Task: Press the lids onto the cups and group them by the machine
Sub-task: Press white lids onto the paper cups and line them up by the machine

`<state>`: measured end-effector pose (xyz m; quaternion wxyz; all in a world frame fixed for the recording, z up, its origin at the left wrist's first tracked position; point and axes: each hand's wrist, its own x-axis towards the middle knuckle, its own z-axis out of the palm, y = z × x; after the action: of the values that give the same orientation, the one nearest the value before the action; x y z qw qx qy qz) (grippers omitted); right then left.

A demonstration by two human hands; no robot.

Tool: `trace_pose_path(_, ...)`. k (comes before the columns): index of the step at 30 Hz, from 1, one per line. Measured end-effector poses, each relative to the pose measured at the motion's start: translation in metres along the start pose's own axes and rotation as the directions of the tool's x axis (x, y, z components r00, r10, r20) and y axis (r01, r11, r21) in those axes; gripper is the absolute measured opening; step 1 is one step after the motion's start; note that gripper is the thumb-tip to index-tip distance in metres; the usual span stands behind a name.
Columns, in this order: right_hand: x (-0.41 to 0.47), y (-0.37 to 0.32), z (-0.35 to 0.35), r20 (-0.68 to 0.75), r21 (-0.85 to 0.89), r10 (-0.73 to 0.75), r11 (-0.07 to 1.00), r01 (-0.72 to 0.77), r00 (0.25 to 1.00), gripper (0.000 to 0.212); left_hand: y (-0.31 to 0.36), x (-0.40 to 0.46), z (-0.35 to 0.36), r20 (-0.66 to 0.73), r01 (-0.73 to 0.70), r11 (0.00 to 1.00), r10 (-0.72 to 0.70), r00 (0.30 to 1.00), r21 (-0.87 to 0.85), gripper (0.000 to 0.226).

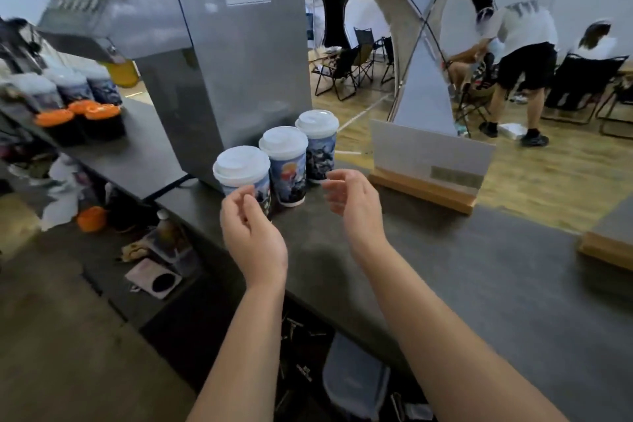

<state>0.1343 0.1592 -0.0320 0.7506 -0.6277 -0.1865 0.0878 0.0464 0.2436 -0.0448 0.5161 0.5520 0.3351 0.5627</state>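
Hovering mid-frame, I see my left hand [251, 236] and right hand [354, 204], fingers loosely curled, holding nothing. Three lidded cups [286, 166] stand in a row against the steel machine [236, 55]. Bare worktop [479, 284] spreads to the lower right.

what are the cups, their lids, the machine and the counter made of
The three cups look like paper: matte walls with printed artwork. Their white lids seem to be moulded plastic, with a faint sheen and a raised rim. The machine is probably brushed stainless steel, grey with soft reflections. The counter is dark, matte and faintly mottled, perhaps stone or laminate.
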Motion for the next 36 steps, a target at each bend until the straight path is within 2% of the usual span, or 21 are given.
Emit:
trace_pose_path(2, 0.007, 0.009, 0.031, 0.051, -0.018, 0.012, 1.000, -0.011, 0.999, 0.030, -0.008, 0.027, -0.004, -0.080, -0.016, 0.999, 0.020, 0.997, 0.047, 0.025)
trace_pose_path(4, 0.010, 0.013, 0.060, 0.079, -0.048, 0.022, 0.999, -0.018, 0.997, 0.029, -0.017, 0.052, -0.002, -0.101, 0.065, 0.991, -0.054, 0.993, 0.113, 0.038)
trace_pose_path(6, 0.010, 0.017, 0.080, 0.092, -0.059, 0.048, 0.997, -0.043, 0.995, 0.032, -0.020, 0.067, 0.000, -0.051, 0.190, 0.970, -0.185, 0.981, 0.151, 0.050)
trace_pose_path(9, 0.008, 0.019, 0.094, 0.122, -0.075, 0.055, 0.996, -0.046, 0.991, 0.039, -0.014, 0.070, 0.003, 0.065, 0.346, 0.933, -0.353, 0.933, 0.103, 0.052)
trace_pose_path(13, 0.000, 0.014, 0.092, 0.135, -0.032, 0.051, 0.998, -0.047, 0.990, 0.037, 0.002, 0.057, -0.002, 0.109, 0.365, 0.928, -0.372, 0.922, 0.077, 0.050)
trace_pose_path(16, -0.012, 0.006, 0.076, 0.115, -0.001, 0.032, 0.999, -0.032, 0.993, 0.035, 0.009, 0.043, -0.006, 0.214, 0.387, 0.918, -0.396, 0.893, 0.082, 0.052)
trace_pose_path(20, -0.026, -0.001, 0.031, -0.019, -0.051, -0.049, 0.998, 0.048, 0.999, 0.042, 0.023, 0.007, 0.005, 0.423, 0.349, 0.929, -0.367, 0.829, 0.123, 0.075)
trace_pose_path(24, -0.036, -0.018, -0.037, -0.246, -0.073, -0.145, 0.989, 0.131, 0.958, 0.050, 0.048, -0.056, 0.045, 0.627, 0.207, 0.974, -0.220, 0.747, 0.095, 0.058)
trace_pose_path(26, -0.041, -0.029, -0.078, -0.347, -0.091, -0.163, 0.986, 0.140, 0.923, 0.054, 0.059, -0.094, 0.068, 0.685, 0.200, 0.975, -0.211, 0.697, 0.096, 0.038)
trace_pose_path(27, -0.043, -0.034, -0.100, -0.385, -0.089, -0.158, 0.987, 0.134, 0.909, 0.054, 0.064, -0.113, 0.080, 0.714, 0.197, 0.976, -0.206, 0.669, 0.096, 0.035)
trace_pose_path(31, -0.066, -0.057, -0.186, -0.498, 0.027, -0.127, 0.986, 0.162, 0.858, 0.037, 0.077, -0.193, 0.117, 0.817, 0.148, 0.984, -0.168, 0.552, 0.103, 0.045)
trace_pose_path(34, -0.089, -0.063, -0.241, -0.604, -0.104, -0.226, 0.973, 0.205, 0.764, 0.036, 0.082, -0.248, 0.136, 0.863, 0.175, 0.981, -0.164, 0.478, 0.089, 0.043)
trace_pose_path(36, -0.102, -0.063, -0.272, -0.643, -0.155, -0.275, 0.961, 0.230, 0.715, 0.038, 0.088, -0.280, 0.144, 0.873, 0.173, 0.979, -0.177, 0.454, 0.108, 0.035)
